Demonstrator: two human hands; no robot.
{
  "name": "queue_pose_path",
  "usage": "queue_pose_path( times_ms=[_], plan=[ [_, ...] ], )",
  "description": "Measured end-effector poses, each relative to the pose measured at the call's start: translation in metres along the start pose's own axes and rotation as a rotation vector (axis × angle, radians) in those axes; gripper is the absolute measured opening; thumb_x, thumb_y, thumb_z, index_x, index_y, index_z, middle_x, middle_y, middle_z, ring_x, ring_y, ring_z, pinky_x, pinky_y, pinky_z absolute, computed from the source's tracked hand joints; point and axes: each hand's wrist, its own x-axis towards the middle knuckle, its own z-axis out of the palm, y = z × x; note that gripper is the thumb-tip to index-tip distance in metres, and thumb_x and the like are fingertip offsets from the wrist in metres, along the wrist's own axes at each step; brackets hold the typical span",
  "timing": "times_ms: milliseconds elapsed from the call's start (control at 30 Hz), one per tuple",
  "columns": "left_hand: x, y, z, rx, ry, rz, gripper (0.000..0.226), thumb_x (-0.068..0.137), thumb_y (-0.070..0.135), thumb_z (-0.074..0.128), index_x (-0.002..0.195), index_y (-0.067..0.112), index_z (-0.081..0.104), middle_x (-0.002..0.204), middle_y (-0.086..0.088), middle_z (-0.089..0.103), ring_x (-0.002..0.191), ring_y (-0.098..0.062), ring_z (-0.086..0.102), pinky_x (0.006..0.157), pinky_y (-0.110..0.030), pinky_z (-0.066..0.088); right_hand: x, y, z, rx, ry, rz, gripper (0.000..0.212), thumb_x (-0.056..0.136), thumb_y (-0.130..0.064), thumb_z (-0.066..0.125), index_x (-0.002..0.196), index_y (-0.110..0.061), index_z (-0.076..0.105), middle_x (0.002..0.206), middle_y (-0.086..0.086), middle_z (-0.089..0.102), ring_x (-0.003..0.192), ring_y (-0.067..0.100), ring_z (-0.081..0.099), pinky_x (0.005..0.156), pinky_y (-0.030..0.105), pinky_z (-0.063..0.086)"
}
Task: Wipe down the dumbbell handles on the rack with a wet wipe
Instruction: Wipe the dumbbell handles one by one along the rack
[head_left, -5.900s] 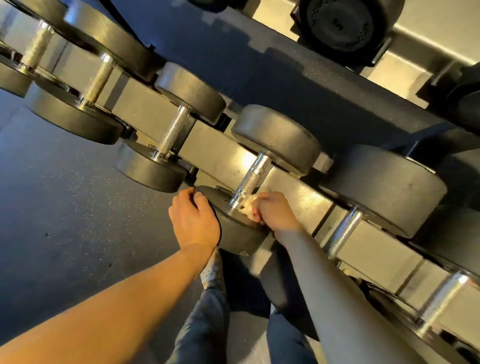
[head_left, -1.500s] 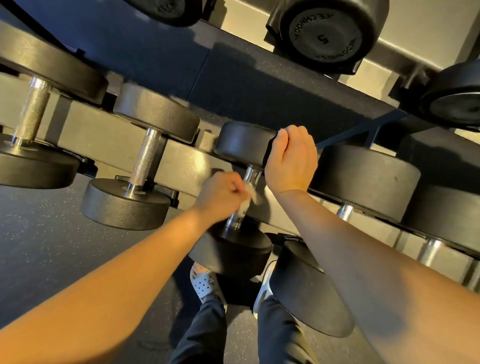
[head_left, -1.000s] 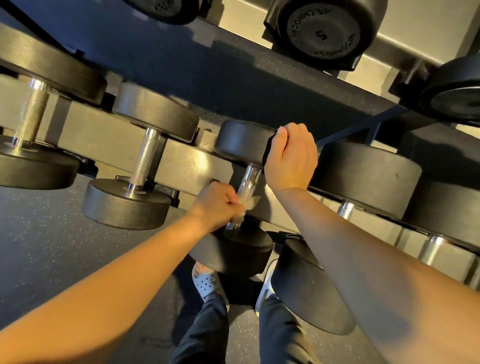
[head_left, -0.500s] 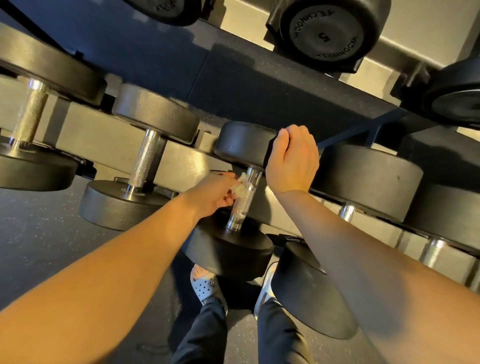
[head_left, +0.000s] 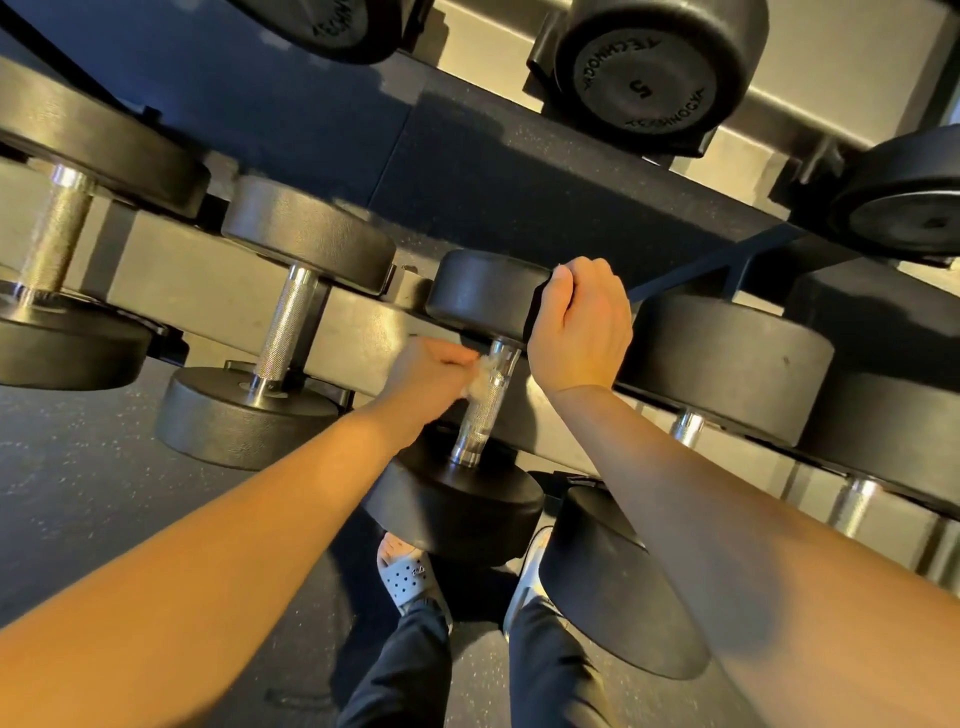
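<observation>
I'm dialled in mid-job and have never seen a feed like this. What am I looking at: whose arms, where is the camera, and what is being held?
There is no machine here. These are a person's two bare arms, filmed by one wide-angle camera worn on their head. It looks down past the hands to their shoes on the floor. In front stands a rack holding a row of black dumbbells. A higher shelf carries more, among them a weight marked 5. The left hand pinches a crumpled wet wipe against the upper part of a steel handle. The right hand grips the far head of that same dumbbell, with its fingers curled over the edge.
</observation>
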Motion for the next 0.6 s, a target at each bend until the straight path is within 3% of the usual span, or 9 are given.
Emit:
queue_pose_path(
  times_ms=[67, 100, 200, 367, 433, 533, 600],
  plan=[
    [0.001, 0.005, 0.014, -0.133, 0.114, 0.045, 0.013, 0.091, 0.008, 0.072, 0.088, 0.020, 0.075, 0.086, 0.002, 0.073, 0.087, -0.010, 0.069, 0.080, -0.024, 0.056, 0.000, 0.000, 0.000, 0.000, -0.004, -0.002, 0.037, 0.100, -0.040, 0.027, 0.082, -0.022, 0.053, 0.081, -0.002, 0.052, 0.076, 0.018, 0.051, 0.072, 0.044, 0.048],
    [0.000, 0.005, 0.020, -0.077, 0.157, 0.099, 0.012, 0.090, 0.008, 0.071, 0.086, 0.019, 0.075, 0.083, 0.004, 0.072, 0.086, -0.008, 0.069, 0.079, -0.023, 0.054, 0.001, 0.000, -0.001, 0.002, -0.003, -0.004, 0.037, 0.100, -0.040, 0.027, 0.083, -0.022, 0.053, 0.081, -0.003, 0.052, 0.076, 0.018, 0.052, 0.072, 0.044, 0.048],
    [-0.014, 0.002, 0.030, 0.302, 0.195, 0.285, 0.017, 0.094, 0.012, 0.067, 0.081, 0.023, 0.068, 0.077, 0.011, 0.065, 0.074, 0.001, 0.063, 0.066, -0.009, 0.044, 0.001, -0.001, -0.001, 0.011, -0.003, -0.005, 0.037, 0.100, -0.040, 0.027, 0.083, -0.021, 0.053, 0.081, -0.002, 0.052, 0.076, 0.017, 0.051, 0.072, 0.044, 0.048],
    [-0.040, -0.017, 0.026, 0.646, 0.090, 0.359, 0.005, 0.099, 0.026, 0.060, 0.095, 0.023, 0.062, 0.088, 0.007, 0.065, 0.072, -0.005, 0.059, 0.058, -0.015, 0.037, 0.001, -0.001, -0.001, 0.007, -0.010, -0.009, 0.037, 0.100, -0.039, 0.027, 0.081, -0.021, 0.053, 0.080, -0.002, 0.052, 0.075, 0.018, 0.051, 0.072, 0.044, 0.048],
    [-0.042, -0.022, 0.024, 0.834, 0.079, 0.304, 0.018, 0.093, 0.032, 0.065, 0.103, 0.017, 0.066, 0.095, -0.003, 0.070, 0.071, -0.014, 0.058, 0.054, -0.021, 0.036, 0.001, 0.000, -0.001, -0.001, -0.007, -0.016, 0.038, 0.101, -0.039, 0.027, 0.082, -0.020, 0.054, 0.080, -0.002, 0.052, 0.075, 0.017, 0.051, 0.072, 0.044, 0.048],
    [-0.041, -0.020, 0.022, 1.021, 0.061, 0.126, 0.046, 0.085, 0.050, 0.076, 0.113, 0.016, 0.065, 0.104, -0.003, 0.070, 0.089, -0.020, 0.066, 0.066, -0.029, 0.047, 0.001, -0.002, -0.002, -0.012, -0.012, -0.013, 0.040, 0.101, -0.040, 0.026, 0.081, -0.021, 0.055, 0.079, -0.004, 0.051, 0.075, 0.016, 0.051, 0.072, 0.042, 0.049],
    [-0.042, -0.017, 0.024, 1.121, 0.059, 0.052, 0.054, 0.083, 0.059, 0.075, 0.115, 0.017, 0.063, 0.105, -0.002, 0.069, 0.095, -0.020, 0.065, 0.070, -0.030, 0.045, 0.002, -0.003, -0.004, -0.022, -0.016, -0.013, 0.041, 0.101, -0.041, 0.025, 0.081, -0.021, 0.055, 0.079, -0.004, 0.051, 0.075, 0.016, 0.051, 0.072, 0.040, 0.048]
  ],
)
